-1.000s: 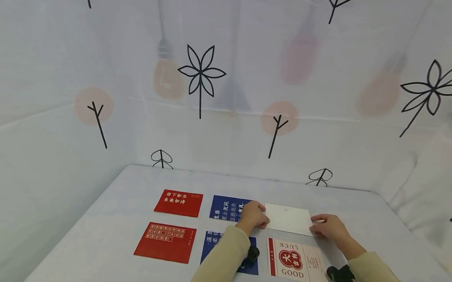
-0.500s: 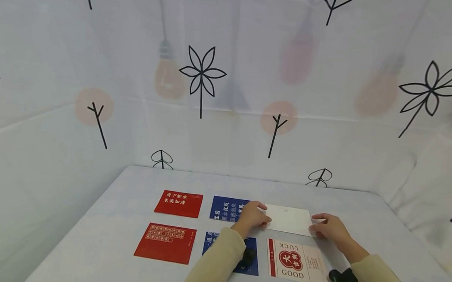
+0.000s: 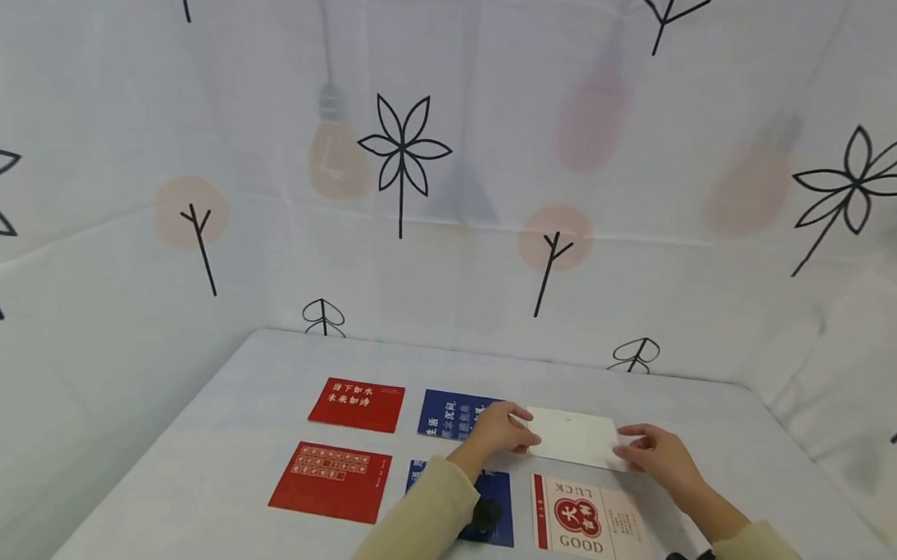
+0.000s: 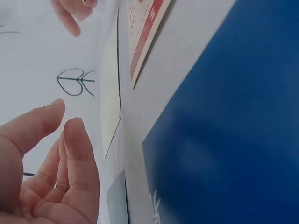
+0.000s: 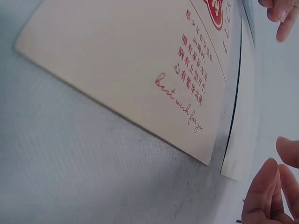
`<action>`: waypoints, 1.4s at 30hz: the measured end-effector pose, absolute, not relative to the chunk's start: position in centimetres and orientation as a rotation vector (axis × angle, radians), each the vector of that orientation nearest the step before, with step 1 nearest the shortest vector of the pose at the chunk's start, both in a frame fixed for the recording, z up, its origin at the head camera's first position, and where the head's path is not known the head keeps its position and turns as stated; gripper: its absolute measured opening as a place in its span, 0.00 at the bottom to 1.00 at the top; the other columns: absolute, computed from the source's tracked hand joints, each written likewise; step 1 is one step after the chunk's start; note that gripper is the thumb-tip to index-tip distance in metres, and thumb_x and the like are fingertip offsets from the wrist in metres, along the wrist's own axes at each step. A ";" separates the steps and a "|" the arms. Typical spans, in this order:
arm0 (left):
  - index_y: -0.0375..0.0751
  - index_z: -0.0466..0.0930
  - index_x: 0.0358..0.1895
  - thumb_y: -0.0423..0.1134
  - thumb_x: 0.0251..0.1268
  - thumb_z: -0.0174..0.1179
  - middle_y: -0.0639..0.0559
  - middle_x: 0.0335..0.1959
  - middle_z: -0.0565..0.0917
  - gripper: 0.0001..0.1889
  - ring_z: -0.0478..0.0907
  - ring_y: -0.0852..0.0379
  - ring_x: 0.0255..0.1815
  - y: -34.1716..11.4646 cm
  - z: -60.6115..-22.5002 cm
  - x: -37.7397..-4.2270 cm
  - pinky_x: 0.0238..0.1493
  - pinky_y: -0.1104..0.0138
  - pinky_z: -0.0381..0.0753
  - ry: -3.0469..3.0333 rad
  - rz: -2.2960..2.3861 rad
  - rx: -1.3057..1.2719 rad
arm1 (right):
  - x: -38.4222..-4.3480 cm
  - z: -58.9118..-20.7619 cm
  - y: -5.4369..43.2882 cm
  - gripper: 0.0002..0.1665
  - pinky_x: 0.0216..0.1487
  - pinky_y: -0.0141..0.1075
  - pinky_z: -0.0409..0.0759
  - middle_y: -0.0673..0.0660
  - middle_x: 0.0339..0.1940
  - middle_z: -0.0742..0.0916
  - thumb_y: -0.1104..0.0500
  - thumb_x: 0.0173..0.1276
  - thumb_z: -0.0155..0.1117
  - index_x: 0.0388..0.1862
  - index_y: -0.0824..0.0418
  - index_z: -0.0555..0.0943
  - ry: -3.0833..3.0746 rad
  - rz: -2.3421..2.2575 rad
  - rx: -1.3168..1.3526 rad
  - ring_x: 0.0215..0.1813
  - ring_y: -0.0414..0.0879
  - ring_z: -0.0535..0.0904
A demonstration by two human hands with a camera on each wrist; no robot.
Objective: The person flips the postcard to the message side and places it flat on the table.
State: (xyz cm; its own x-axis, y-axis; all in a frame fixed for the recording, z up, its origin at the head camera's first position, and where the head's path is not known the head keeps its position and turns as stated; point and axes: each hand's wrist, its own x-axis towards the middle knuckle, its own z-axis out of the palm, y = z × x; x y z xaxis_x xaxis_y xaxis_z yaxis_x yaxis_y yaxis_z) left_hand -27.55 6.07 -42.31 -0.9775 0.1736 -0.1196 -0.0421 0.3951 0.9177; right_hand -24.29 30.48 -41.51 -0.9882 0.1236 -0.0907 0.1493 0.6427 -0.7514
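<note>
A blank cream-white card point(image 3: 572, 438) lies flat in the back row, between the two hands. My left hand point(image 3: 497, 430) is at its left edge, over the right part of a blue card with white lettering point(image 3: 447, 413). In the left wrist view, the fingers point(image 4: 80, 149) are slightly bent and stand apart from the white card point(image 4: 110, 88). At the white card's right edge is my right hand point(image 3: 657, 459), its thumb and fingers loosely parted. The right wrist view shows those fingers point(image 5: 261, 191) beside the card's end point(image 5: 240, 98), with nothing between them.
In front of the white card lies a cream card printed "GOOD LUCK" point(image 3: 592, 524). A second blue card point(image 3: 498, 525) is partly hidden by the left forearm. Two red cards point(image 3: 357, 404) lie in a column at the left. A patterned white cloth point(image 3: 456, 272) hangs behind the table.
Both hands stay at the white card's ends with almost no movement. The left forearm has swung slightly left, and the right forearm slightly right. The cards lie where they were.
</note>
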 end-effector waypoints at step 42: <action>0.42 0.81 0.38 0.33 0.44 0.73 0.54 0.24 0.76 0.15 0.76 0.59 0.19 5.0 -42.7 -22.7 0.24 0.68 0.79 2.407 1.533 0.263 | -19.4 -41.7 30.2 0.32 0.32 0.34 0.78 0.55 0.31 0.78 0.57 0.53 0.72 0.53 0.73 0.73 2.740 -1.380 0.200 0.34 0.46 0.74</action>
State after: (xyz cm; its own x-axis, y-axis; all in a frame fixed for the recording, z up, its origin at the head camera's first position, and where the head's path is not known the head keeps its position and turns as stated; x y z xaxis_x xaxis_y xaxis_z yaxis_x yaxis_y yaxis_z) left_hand -22.73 5.05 -42.68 -0.9458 0.2967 -0.1323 0.0056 0.4220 0.9066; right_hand -19.41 30.16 -41.74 -0.9893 0.0858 -0.1180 0.1459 0.5890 -0.7948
